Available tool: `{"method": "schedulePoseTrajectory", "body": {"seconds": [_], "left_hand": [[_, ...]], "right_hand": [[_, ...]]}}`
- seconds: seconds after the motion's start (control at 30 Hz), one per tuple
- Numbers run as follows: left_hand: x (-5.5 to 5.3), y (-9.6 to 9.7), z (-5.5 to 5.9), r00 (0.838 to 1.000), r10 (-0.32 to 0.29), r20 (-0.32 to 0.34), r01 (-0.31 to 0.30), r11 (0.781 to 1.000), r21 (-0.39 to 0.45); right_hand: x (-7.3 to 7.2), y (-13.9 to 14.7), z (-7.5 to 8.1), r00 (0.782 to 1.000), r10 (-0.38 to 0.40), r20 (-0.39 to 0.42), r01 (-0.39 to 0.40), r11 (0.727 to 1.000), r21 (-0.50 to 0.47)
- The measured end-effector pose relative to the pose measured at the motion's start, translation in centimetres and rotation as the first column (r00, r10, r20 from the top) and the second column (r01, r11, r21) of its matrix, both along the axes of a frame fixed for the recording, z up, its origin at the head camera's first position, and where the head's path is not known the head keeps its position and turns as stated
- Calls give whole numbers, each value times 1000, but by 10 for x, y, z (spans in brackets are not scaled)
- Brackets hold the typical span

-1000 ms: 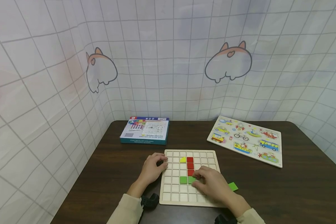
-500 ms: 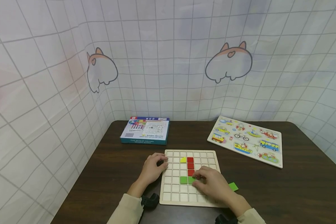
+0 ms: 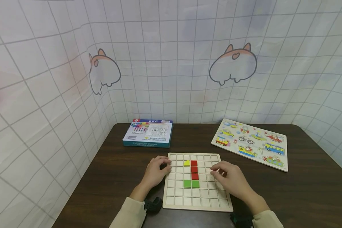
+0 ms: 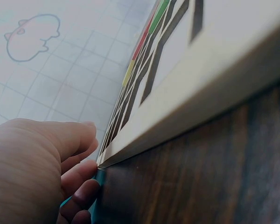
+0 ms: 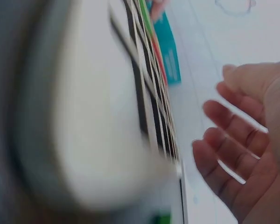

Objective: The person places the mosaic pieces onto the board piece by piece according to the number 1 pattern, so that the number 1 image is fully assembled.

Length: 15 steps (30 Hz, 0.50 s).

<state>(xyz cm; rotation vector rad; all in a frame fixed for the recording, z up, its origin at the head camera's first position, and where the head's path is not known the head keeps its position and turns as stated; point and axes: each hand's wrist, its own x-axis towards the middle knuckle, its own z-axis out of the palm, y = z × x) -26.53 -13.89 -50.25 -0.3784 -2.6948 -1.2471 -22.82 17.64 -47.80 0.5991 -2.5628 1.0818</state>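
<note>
A light wooden grid board lies on the table. Its cells hold one yellow tile, three red tiles in a column and two green tiles side by side. My left hand rests with loosely bent fingers at the board's left edge; in the left wrist view its fingertips meet a corner. Over the right-hand columns hovers my right hand, thumb and index finger close together. The right wrist view shows nothing between its fingers. A small green piece appears low there.
Behind the board on the left lies a flat box with printed lettering. A picture puzzle board with vehicles lies at an angle at the back right. A white gridded cloth hangs behind the dark wooden table.
My right hand has moved right and slightly away from me, leaving the second green tile uncovered. The loose green tile right of the board is now hidden in the head view. The left hand stays put.
</note>
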Motion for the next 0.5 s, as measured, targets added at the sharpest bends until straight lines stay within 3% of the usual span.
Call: {"method": "schedulePoseTrajectory", "body": {"seconds": [0.23,0.5], "left_hand": [[0,-1,0,1000,7,5,-7,1000,1],[2,0,-1,1000,0,3,0,1000,-3]], "right_hand": [[-6,34,3,992,-113,-58,115,993,18],[-1,49,4,985,-170,-41,170,985,11]]}}
